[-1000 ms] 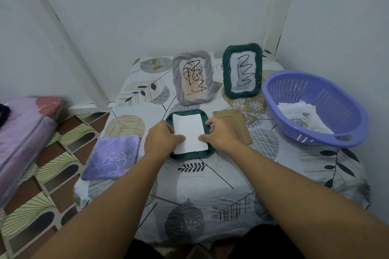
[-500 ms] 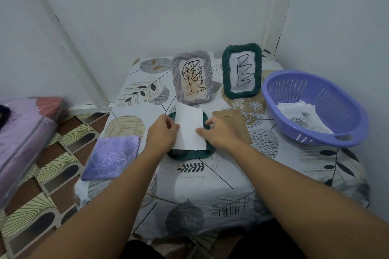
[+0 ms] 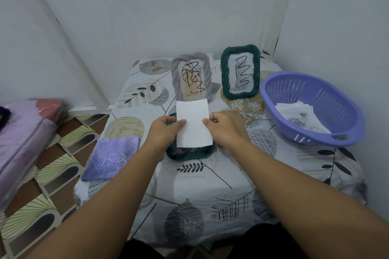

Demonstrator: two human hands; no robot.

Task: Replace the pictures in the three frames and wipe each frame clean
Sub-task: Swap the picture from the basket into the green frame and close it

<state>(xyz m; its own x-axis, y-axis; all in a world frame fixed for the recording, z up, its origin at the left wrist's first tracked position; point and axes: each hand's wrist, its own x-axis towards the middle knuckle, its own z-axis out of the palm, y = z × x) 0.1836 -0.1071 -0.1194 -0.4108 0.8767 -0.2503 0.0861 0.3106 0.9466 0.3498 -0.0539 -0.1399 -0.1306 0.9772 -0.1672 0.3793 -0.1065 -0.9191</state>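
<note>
Indoors, leaf-print tablecloth (image 3: 189, 185) (room corner), white walls (image 3: 147, 6), patterned floor (image 3: 42, 185)

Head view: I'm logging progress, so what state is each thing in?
White paper: lifted, pinched by both hands.
Left hand: grip on the paper's left edge.
Right hand: grip on the paper's right edge.
Flat green frame: lying on the table, opened.
Grey frame: upright, scribbled picture inside.
Upright green frame: standing, scribbled picture inside.
Purple cloth: folded, untouched.
Basket: holds papers.
</note>
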